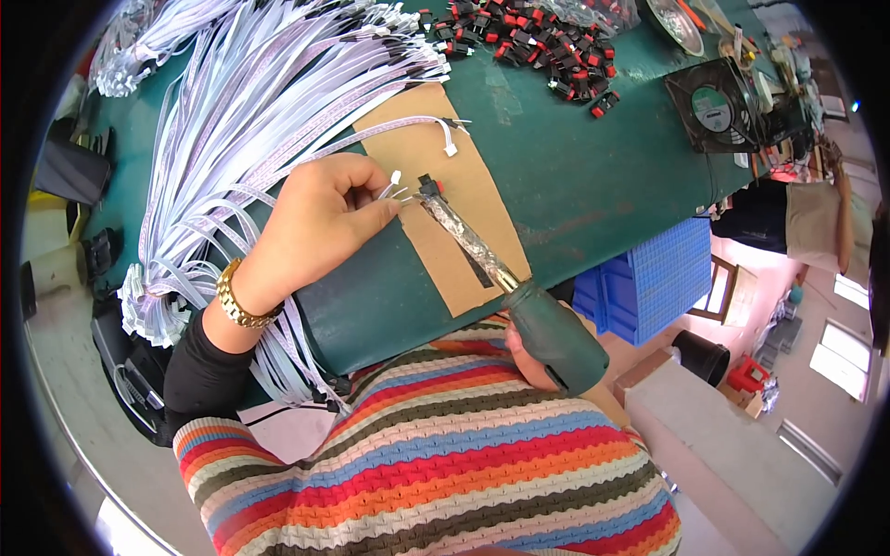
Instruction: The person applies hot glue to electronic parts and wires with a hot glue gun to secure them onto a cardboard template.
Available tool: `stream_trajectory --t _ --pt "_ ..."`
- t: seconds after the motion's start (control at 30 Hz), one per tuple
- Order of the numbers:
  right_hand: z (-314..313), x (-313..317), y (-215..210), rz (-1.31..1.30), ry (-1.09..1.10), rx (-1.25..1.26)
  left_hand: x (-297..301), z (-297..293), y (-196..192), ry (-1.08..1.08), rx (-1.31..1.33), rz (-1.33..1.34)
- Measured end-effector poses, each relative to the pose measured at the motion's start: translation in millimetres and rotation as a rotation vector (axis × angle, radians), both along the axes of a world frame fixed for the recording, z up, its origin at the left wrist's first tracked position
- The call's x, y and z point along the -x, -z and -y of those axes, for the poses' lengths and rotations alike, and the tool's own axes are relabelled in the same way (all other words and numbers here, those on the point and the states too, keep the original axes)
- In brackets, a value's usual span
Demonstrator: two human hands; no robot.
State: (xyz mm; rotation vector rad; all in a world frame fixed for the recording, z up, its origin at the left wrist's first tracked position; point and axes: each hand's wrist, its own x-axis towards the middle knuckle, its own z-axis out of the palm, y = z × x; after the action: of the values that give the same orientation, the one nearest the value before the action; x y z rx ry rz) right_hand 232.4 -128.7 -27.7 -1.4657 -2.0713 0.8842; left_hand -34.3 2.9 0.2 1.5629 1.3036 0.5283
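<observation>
The step in hand looks like soldering thin wires (pixel 401 193) to a small black-and-red switch (pixel 432 183), which sits on the strip of cardboard (pixel 496 222) laid over the green table (pixel 593 185). The left hand (pixel 324 204) pinches the wires between thumb and forefinger, with a little white plug (pixel 396 177) poking up just beside the fingertips. The right hand (pixel 528 357), partly hidden, is wrapped around the handle of the soldering iron (pixel 556 338), whose foil-wrapped shaft points between ten and eleven o'clock, its tip right by the switch; whether they touch is too small to tell. The next move seems to call for steady wires against the switch's contacts and a brief, careful dab of heat, with the left fingertips kept clear of the hot shaft. The switch lies near the left fingertips, at about two o'clock from them, and at eleven o'clock from the right hand, well apart from it. A heap of similar switches (pixel 547 46) lies farther off, at one o'clock from the worked one.
</observation>
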Motion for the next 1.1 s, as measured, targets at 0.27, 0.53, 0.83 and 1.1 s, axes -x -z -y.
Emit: stream_trajectory --t 0.27,0.53,0.83,1.1 --pt "1 -5 -7 0.052 0.112 0.453 5 -1 7 0.058 -0.065 0.019" --pt "-9 -9 -13 -0.309 0.171 0.466 4 -1 6 0.069 -0.049 0.002" --pt "-1 -5 2 -0.555 0.161 0.165 3 -1 2 0.075 -0.026 -0.018" --pt "-45 39 -11 -1.382 0.211 0.208 -6 7 -3 0.056 -0.254 -0.081"
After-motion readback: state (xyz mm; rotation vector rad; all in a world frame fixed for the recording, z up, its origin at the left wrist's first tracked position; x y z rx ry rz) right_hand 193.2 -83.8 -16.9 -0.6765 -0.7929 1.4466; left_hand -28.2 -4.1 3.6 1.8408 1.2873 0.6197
